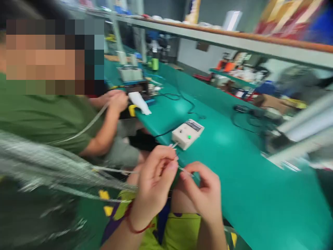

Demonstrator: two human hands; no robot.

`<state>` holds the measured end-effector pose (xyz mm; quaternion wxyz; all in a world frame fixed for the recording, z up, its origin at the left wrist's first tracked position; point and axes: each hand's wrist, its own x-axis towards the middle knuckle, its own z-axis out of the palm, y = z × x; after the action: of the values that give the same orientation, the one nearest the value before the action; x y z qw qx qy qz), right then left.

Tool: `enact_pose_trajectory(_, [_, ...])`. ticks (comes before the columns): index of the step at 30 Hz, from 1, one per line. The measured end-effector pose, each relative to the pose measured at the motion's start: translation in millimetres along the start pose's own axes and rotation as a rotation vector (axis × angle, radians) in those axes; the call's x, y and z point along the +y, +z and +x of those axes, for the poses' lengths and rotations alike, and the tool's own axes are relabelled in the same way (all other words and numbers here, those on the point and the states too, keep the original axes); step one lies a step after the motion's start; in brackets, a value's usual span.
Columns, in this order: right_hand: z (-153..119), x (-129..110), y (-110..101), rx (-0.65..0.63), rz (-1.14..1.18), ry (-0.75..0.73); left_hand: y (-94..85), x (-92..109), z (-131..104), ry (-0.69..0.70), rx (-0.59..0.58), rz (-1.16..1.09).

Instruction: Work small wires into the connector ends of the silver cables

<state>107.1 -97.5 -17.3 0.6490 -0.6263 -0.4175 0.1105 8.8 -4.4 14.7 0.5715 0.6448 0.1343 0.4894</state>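
Note:
My left hand [156, 177], with a red string on its wrist, is closed in a pinch on a thin whitish cable in front of my lap. Close by on the right, my right hand [203, 187] pinches a thin pale cable piece [185, 170] between thumb and forefinger. Just beyond my fingers, a cream box [187, 133] with a green button and a dark label sits at the edge of the green table. A bundle of pale cables [59, 166] stretches from the left toward my left hand. The cable ends are too blurred to make out.
At the left, a person in a green shirt [39, 118] holds a pale cable. Farther back on the green table [249, 170] stand a grey device [131, 74] and black cords [191, 106]. A shelf [234, 38] crosses above, with metal posts at the right.

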Motion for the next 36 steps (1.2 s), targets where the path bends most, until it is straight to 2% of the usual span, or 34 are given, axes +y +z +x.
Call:
enact_pose_trajectory(2, [14, 8, 8, 0.019, 0.101, -0.098, -10.0, -3, -9, -0.058, 0.104, -0.04])
enact_pose_trajectory(4, [22, 10, 14, -0.041, 0.183, -0.177, -7.7, -9, -13, -0.128, 0.162, -0.119])
enact_pose_trajectory(7, [23, 9, 19, -0.141, 0.239, -0.226, -0.1, -13, -17, -0.207, 0.18, -0.158])
enact_pose_trajectory(9, [21, 11, 23, -0.115, 0.263, -0.225, 1.6, -12, -20, -0.22, 0.188, -0.146])
enact_pose_trajectory(13, [18, 24, 26, -0.003, 0.303, -0.299, 0.0, -8, -22, -0.211, 0.14, -0.095])
enact_pose_trajectory(17, [13, 39, 21, 0.015, 0.342, -0.372, 1.4, -6, -22, -0.236, 0.046, -0.05])
enact_pose_trajectory(21, [7, 45, 24, 0.075, 0.505, -0.263, 4.6, -11, -26, -0.304, -0.059, -0.088])
enact_pose_trajectory(26, [5, 38, 32, 0.196, 0.748, -0.122, 8.8, -11, -31, -0.347, -0.15, -0.017])
enact_pose_trajectory(31, [12, 30, 11, 0.247, 0.879, -0.156, 14.1, 4, -37, -0.414, -0.277, 0.027])
enact_pose_trajectory(34, [17, 32, -7, 0.356, 0.931, -0.146, 13.3, 9, -37, -0.438, -0.233, -0.039])
enact_pose_trajectory(36, [17, 34, -14, 0.355, 0.909, -0.139, 11.2, 8, -35, -0.439, -0.158, -0.074])
